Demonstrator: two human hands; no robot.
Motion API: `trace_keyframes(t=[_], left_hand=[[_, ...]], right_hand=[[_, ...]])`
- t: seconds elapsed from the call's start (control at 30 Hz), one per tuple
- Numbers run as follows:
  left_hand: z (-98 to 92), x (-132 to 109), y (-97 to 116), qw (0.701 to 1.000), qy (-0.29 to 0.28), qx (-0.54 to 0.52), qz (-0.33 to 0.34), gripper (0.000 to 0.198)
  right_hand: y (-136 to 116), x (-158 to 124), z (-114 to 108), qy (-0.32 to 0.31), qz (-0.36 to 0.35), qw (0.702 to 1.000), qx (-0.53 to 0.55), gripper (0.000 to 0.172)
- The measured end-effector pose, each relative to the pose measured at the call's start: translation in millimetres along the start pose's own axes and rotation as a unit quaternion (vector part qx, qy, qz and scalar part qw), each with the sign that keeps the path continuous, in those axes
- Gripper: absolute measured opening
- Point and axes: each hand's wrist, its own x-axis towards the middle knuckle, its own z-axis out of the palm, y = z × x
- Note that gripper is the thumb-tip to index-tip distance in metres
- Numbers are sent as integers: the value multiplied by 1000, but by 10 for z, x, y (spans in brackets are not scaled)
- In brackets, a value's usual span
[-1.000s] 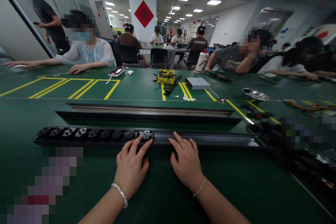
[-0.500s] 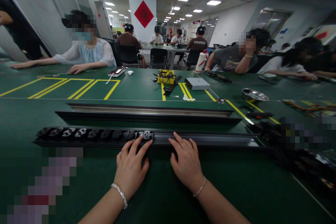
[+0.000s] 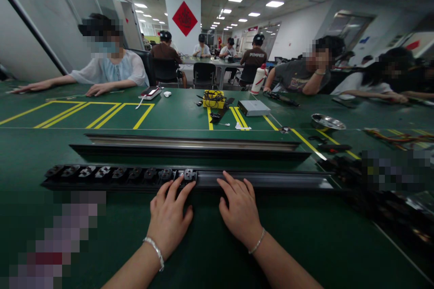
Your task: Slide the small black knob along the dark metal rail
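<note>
A long black metal channel (image 3: pixel 271 180) lies across the green table in front of me. Its left half holds a row of several black socket modules (image 3: pixel 118 174), and the right half is bare. The fingertips of my left hand (image 3: pixel 169 205) rest at the rightmost socket module (image 3: pixel 189 174), fingers spread and not wrapped round it. My right hand (image 3: pixel 240 205) lies with its fingers apart on the bare part of the channel, holding nothing. Beyond it lie parallel dark metal profiles (image 3: pixel 190 145).
A yellow object wrapped in black cable (image 3: pixel 214 99), a silver-grey box (image 3: pixel 254 108) and a metal bowl (image 3: pixel 327 122) stand farther back. Dark parts (image 3: pixel 379 203) are heaped at the right. A white bottle (image 3: pixel 259 80) stands near co-workers seated across the table (image 3: pixel 84 119).
Both hands keep their places on the channel. The view has shifted very slightly, and the standing person at the far left is no longer visible.
</note>
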Motion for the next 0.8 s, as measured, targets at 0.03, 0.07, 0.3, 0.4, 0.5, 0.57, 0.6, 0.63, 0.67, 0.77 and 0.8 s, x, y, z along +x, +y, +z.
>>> trace_keyframes(t=[0.03,0.07,0.3,0.4,0.5,0.57,0.6,0.63,0.67,0.77,0.8], left_hand=[[0,0,-1,1000,0,1,0,48],[-2,1,-1,1000,1,1,0,48],[-11,10,3,1000,-1,-1,-3,48],[-11,11,6,1000,-1,-1,-2,48],[-4,9,10,1000,2,-4,-2,48],[5,5,10,1000,7,-13,-4,47],[10,3,9,1000,11,-20,-7,45],[15,1,8,999,15,-28,-13,44],[20,0,7,999,18,-37,-19,42],[27,1,6,998,18,-56,-35,38],[27,2,7,997,18,-58,-37,37]], right_hand=[[0,0,0,0,0,1000,1,40],[1,1,0,-2,1,1000,2,40],[6,10,-7,-7,4,1000,12,41],[4,7,-9,-7,6,1000,16,41],[1,4,-8,-8,6,1000,19,41],[-1,4,-8,-9,5,1000,17,40],[-3,5,-10,-8,5,1000,15,40],[-5,6,-12,-7,4,1000,11,41],[-7,7,-14,-6,3,1000,8,41],[-10,9,-23,-7,0,1000,2,42],[-10,9,-25,-7,-1,1000,0,42]])
